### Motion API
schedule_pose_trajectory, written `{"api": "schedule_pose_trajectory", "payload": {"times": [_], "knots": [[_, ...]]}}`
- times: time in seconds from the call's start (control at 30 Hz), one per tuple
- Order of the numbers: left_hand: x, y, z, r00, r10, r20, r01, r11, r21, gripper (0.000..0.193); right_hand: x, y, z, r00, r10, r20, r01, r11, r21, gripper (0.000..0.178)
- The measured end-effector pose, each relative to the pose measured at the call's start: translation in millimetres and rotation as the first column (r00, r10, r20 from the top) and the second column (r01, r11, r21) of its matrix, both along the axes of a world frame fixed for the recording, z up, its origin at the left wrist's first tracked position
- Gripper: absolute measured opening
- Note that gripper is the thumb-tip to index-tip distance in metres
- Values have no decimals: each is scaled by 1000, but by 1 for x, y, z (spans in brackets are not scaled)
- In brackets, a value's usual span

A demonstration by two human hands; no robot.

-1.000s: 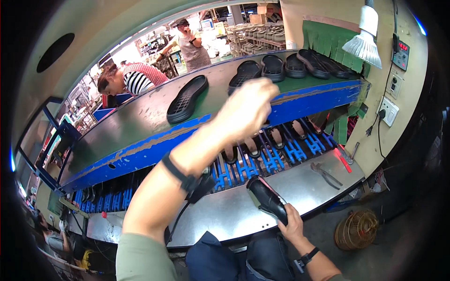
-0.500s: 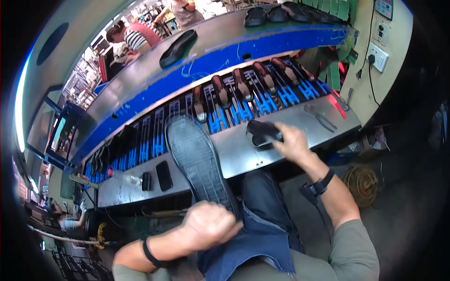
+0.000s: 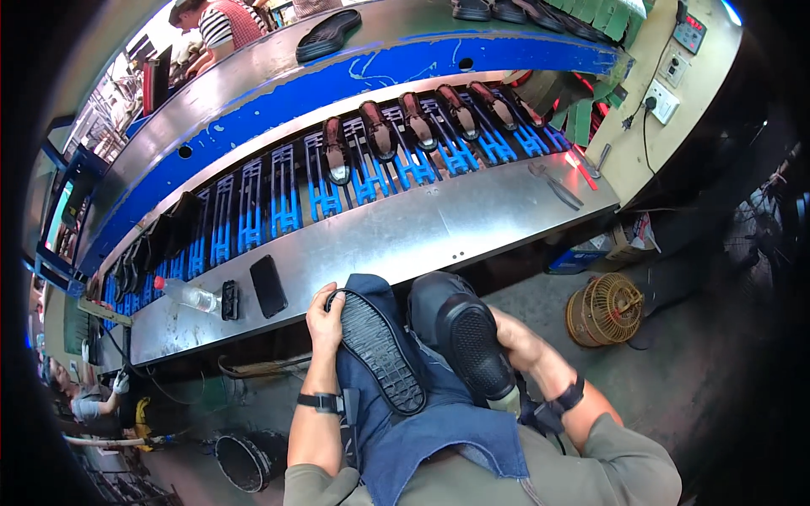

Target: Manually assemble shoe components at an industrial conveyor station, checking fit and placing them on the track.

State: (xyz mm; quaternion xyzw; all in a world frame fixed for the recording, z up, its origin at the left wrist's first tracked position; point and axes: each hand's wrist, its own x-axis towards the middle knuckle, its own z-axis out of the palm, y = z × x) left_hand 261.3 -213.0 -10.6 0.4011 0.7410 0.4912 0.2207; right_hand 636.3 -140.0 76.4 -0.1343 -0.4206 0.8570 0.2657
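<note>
Head view, ridged sole [image 3: 380, 350], metal bench [image 3: 371, 236]

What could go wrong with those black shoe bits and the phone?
The black sole could slip and fall, since the left grip has it near just one end. The black shoe piece might drop too if the right grip at its side loosens. And the black phone could get knocked off, because it lies close to the front edge of the metal bench.
</note>
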Motion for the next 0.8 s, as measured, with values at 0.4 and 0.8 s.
{"api": "schedule_pose_trajectory", "payload": {"times": [0.4, 0.8], "knots": [[41, -51, 121, 22, -568, 823, -111, 816, 567, 92, 18, -6, -37, 971, 141, 192, -64, 931, -360, 65], [108, -37, 182, 730, -547, 410, 410, 830, 378, 75, -50, -34, 17, 956, 257, 145, -278, 949, 149, 93]]}}
